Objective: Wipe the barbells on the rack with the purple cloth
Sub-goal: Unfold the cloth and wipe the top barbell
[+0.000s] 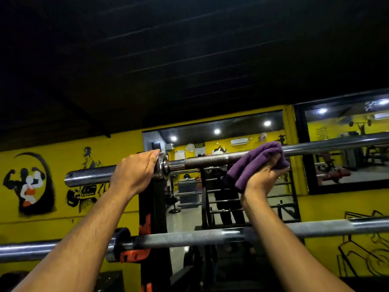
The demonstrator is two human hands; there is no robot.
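Mid-wipe at frame centre: right hand (263, 175) clutching folded purple cloth (255, 163) around upper chrome steel barbell (206, 160), left hand (134, 171) gripping its collar; lower knurled barbell (189, 236) seemingly pending.

dim overall, ceiling (189, 49) near black | light: round spots in mirror (231, 165) | glare streaks on upper bar (326, 145) | wide-angle bend at edges | dark corners | mirror reflections soft
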